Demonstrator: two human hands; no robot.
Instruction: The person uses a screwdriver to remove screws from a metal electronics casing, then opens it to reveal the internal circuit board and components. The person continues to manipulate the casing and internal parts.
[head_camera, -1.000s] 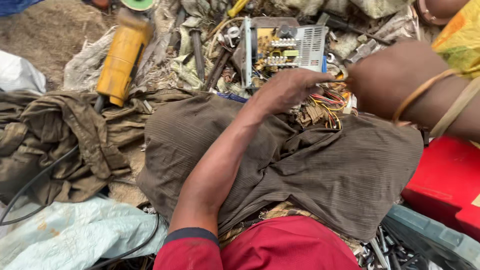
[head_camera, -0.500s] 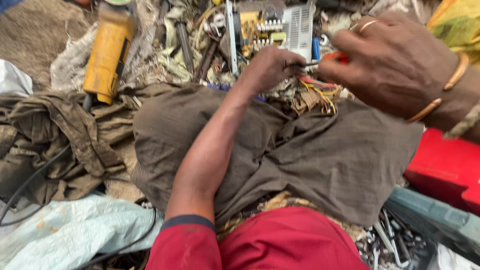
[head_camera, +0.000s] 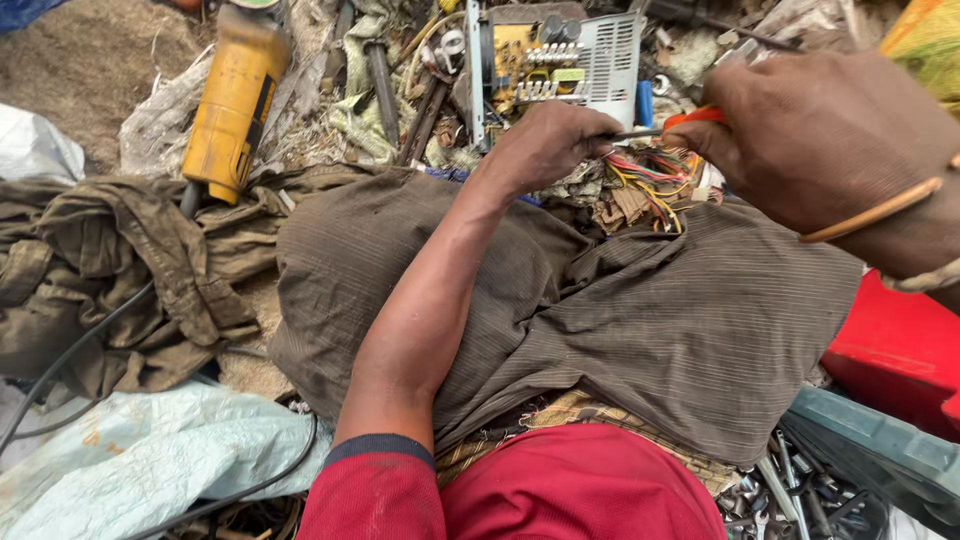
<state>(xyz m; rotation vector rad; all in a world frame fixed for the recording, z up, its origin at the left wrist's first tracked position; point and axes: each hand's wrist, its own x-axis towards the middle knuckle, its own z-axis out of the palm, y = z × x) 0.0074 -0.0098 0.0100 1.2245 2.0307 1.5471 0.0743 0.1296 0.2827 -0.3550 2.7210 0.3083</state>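
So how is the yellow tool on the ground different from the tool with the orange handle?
The yellow power tool is fat, has a black cord and lies alone on the ground. The orange-handled tool is thin, with a metal shaft, and sits between the left hand and the right hand, above coloured wires. Both are tools with bright handles.

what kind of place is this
Probably an informal repair or scrap-salvage spot on bare ground: an opened power supply unit with loose coloured wires, a yellow angle grinder lying on rags, and scattered metal tools beside the seated person.
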